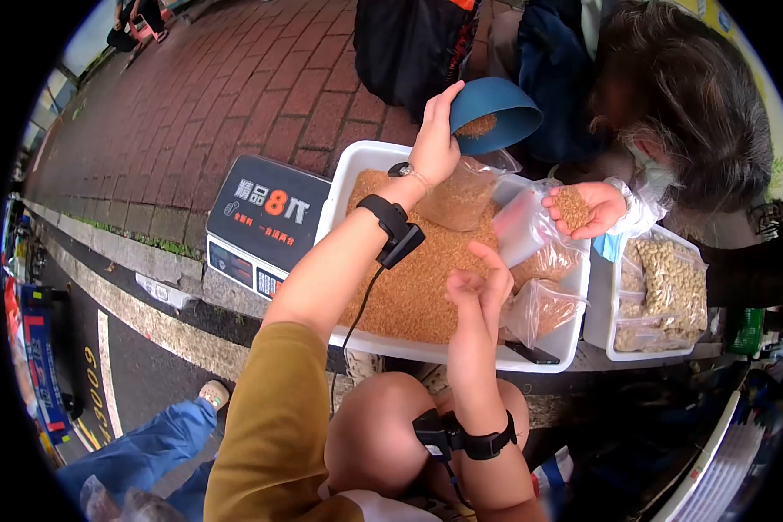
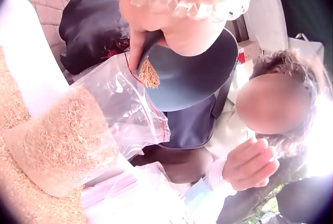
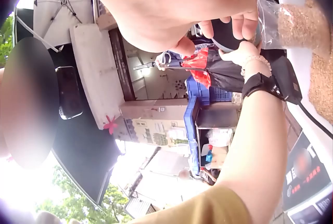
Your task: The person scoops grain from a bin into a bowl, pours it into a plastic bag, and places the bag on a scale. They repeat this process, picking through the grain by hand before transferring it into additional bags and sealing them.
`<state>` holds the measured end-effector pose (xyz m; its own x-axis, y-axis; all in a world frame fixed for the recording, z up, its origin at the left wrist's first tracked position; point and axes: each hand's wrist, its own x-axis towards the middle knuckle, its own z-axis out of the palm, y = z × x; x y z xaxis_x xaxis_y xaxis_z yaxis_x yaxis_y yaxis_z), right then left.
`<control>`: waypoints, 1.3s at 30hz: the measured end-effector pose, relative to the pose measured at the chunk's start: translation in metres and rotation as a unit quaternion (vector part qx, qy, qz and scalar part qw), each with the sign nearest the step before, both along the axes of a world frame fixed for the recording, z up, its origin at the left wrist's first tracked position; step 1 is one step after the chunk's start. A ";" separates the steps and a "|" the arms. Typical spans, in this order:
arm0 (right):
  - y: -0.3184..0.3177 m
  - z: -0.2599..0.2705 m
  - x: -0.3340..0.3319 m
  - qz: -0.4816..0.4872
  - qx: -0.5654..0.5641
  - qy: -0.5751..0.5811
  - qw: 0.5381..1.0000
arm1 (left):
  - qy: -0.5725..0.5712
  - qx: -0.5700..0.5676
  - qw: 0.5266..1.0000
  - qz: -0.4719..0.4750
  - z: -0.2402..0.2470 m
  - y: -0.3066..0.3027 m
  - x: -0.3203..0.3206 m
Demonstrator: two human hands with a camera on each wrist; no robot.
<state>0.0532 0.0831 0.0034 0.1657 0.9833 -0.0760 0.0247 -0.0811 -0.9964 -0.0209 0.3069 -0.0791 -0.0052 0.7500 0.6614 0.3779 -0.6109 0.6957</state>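
Head view: the left hand (image 1: 435, 155) is wrapping its fingers round a smooth blue bowl (image 1: 498, 94), tilted near the white plastic tub's (image 1: 337, 193) far edge; the right hand (image 1: 480, 283) is hanging empty, fingers loosely bent. Steeper tipping risks spilling brown grain (image 1: 477, 128)!

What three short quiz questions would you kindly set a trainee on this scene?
1. Multiple choice: what does the camera wearer's left hand hold?
A) a zip bag
B) a blue bowl
C) a phone

2. True or false: the digital scale sits beside the white tub.

3. Fill in the blank: the open palm of the person opposite carries a small heap of ____.

Key: 1. B; 2. true; 3. grain.
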 end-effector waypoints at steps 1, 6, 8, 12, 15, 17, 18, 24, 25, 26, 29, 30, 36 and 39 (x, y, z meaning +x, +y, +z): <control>0.000 0.000 -0.001 -0.002 -0.003 0.008 1.000 | -0.001 0.000 1.000 0.001 0.001 -0.002 0.000; 0.000 -0.003 -0.002 0.003 0.000 0.022 1.000 | 0.045 -0.009 0.998 -0.043 0.001 -0.009 0.000; -0.001 -0.004 -0.003 0.004 0.001 0.027 1.000 | 0.063 -0.002 0.996 -0.063 0.004 -0.013 -0.001; -0.001 -0.004 -0.004 0.009 0.000 0.018 1.000 | 0.175 0.022 0.982 -0.068 0.008 -0.020 -0.006; -0.001 -0.002 -0.004 0.013 0.001 0.018 1.000 | 0.185 0.040 0.981 -0.047 0.003 -0.022 -0.011; -0.001 -0.002 -0.005 0.015 -0.003 0.018 1.000 | 0.171 0.041 0.984 -0.036 0.003 -0.027 -0.014; -0.001 -0.003 -0.005 0.022 -0.001 0.011 1.000 | 0.103 0.044 0.994 0.000 0.005 -0.032 -0.015; 0.000 0.003 0.005 0.011 0.001 0.133 0.991 | -0.233 -0.198 0.949 0.075 -0.012 -0.095 -0.059; 0.001 0.009 0.009 -0.004 0.006 0.167 0.986 | -0.200 -0.184 0.957 0.096 -0.013 -0.113 -0.073; 0.002 0.007 0.013 -0.030 0.019 0.199 0.979 | -0.132 -0.157 0.969 0.134 -0.019 -0.131 -0.087; 0.001 0.004 0.019 -0.068 0.032 0.240 0.968 | 0.123 -0.102 0.961 0.227 -0.020 -0.186 -0.104; 0.000 0.005 0.018 -0.065 0.031 0.245 0.967 | 0.155 -0.153 0.955 0.201 -0.028 -0.194 -0.105; -0.001 -0.007 0.008 -0.028 0.000 0.260 0.965 | 0.354 -0.207 0.896 0.169 -0.096 -0.197 -0.089; 0.001 -0.009 0.010 -0.025 -0.003 0.256 0.966 | 0.309 -0.290 0.897 0.128 -0.124 -0.202 -0.067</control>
